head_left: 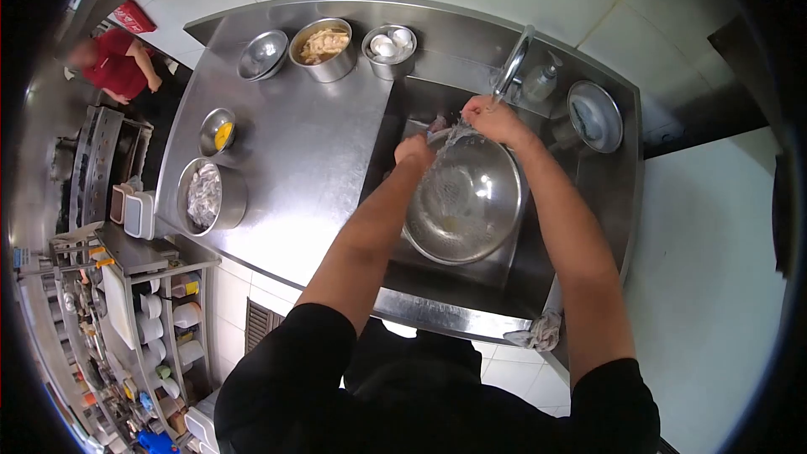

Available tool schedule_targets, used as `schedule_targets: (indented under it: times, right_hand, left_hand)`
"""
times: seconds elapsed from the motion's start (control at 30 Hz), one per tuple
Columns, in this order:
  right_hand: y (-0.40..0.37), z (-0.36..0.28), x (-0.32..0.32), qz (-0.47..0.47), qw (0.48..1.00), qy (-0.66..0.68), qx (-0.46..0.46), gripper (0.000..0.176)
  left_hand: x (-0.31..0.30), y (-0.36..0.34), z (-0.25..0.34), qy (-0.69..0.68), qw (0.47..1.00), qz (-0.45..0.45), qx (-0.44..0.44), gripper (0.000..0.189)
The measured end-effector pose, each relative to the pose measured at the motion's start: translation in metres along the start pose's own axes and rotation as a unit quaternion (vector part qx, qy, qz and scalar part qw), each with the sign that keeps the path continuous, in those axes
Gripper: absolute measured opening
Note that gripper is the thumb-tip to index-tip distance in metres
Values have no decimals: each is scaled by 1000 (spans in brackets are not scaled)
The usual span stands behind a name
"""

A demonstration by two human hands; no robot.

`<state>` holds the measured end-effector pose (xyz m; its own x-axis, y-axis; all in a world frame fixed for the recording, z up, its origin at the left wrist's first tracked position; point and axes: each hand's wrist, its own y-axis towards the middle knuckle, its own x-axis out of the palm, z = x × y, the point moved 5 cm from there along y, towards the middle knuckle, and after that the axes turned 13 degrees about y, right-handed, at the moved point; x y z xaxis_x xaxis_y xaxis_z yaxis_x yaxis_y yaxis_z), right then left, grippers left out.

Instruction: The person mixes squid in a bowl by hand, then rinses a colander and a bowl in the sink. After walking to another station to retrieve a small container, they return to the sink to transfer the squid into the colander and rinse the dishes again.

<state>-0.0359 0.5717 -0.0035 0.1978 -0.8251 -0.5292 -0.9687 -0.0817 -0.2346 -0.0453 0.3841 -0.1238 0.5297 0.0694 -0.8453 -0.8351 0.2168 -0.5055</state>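
Water runs from the faucet [513,67] over my hands, above a large steel bowl [492,231] in the sink [483,273]. My left hand [414,151] is closed at the bowl's upper left rim, beside a small pinkish thing [437,124] that I cannot identify. Directly below the spout, my right hand [494,120] has its fingers curled in the stream. Splashing water hides what the fingers of both hands hold, if anything. Inside the bowl there is clear water with a small yellowish patch.
Left of the sink, the steel counter [311,151] bears a pot of pale strips in liquid [326,44], a pot of eggs [391,46], a bowl with yellow contents [222,134] and a pot of greyish pieces [204,193]. A soap bottle [540,80] stands behind. A person [113,63] stands far left.
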Motion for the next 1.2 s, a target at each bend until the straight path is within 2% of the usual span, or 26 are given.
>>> schedule_targets:
  times: [0.07, 0.1, 0.2, 0.23, 0.33, 0.37, 0.47, 0.53, 0.57, 0.63, 0.67, 0.73, 0.77, 0.87, 0.93, 0.97, 1.07, 1.1, 1.13, 1.2]
  right_hand:
    - [-10, -9, -2, 4, 999, -46, -12, 28]
    - [-10, -14, 4, 11, 989, -129, -75, 33]
    - [-7, -35, 26, -24, 949, -219, -225, 38]
    - [-2, -37, 32, -47, 941, -250, -222, 41]
    - [-2, -47, 30, -132, 975, -172, -42, 35]
    - [-4, -56, 24, -162, 978, -126, -32, 35]
    - [2, -6, 2, -48, 996, -57, -55, 43]
    - [-4, 55, -11, -26, 1000, -5, 6, 45]
    - [-5, 73, -12, -16, 999, 22, 37, 46]
    - [-7, 76, -8, 8, 996, 91, 22, 46]
    - [-9, 75, -7, 20, 992, 126, 16, 46]
    - [4, 55, 1, 22, 998, 46, -30, 40]
    - [11, 33, 3, 24, 998, 6, -56, 38]
    - [-2, -66, 25, -78, 961, -201, -171, 31]
    - [0, -61, 31, -85, 966, -158, -187, 29]
    - [4, -58, 31, -86, 967, -137, -197, 27]
    - [7, -26, 17, -74, 988, -14, -134, 27]
    - [10, -11, 12, -66, 992, -66, -80, 30]
    - [5, 1, 12, -41, 996, 14, -72, 33]
    - [-5, 36, 25, 10, 984, 169, -61, 38]
  left_hand:
    - [-11, 7, 6, -18, 997, 46, 55, 44]
    - [-13, 7, 7, -25, 994, 68, 83, 42]
    - [-52, -20, 30, 25, 975, 94, 201, 39]
    - [-65, -32, 33, -5, 968, 130, 213, 34]
    - [-111, -77, 30, 20, 970, 100, 221, 29]
    - [-121, -87, 20, -33, 970, 100, 219, 28]
    - [-139, -123, -24, -213, 937, 116, 251, 30]
    - [-146, -149, -55, -261, 918, 193, 227, 39]
    - [-137, -161, -66, -299, 908, 201, 213, 40]
    - [-118, -172, -83, -371, 884, 217, 186, 45]
    - [-125, -173, -79, -319, 920, 186, 131, 44]
    - [-134, -175, -71, -207, 972, 114, 10, 45]
    - [-137, -163, -59, -149, 962, 216, 76, 40]
    - [-136, -120, -6, -58, 963, 214, 154, 32]
    - [-129, -108, 10, 4, 967, 192, 169, 25]
    - [-129, -111, 6, -37, 967, 183, 174, 23]
    - [-133, -137, -16, -163, 959, 150, 174, 19]
    - [-138, -153, -24, -209, 955, 135, 162, 18]
    - [-140, -167, -31, -255, 948, 124, 147, 18]
    - [-131, -180, -48, -248, 949, 155, 116, 15]
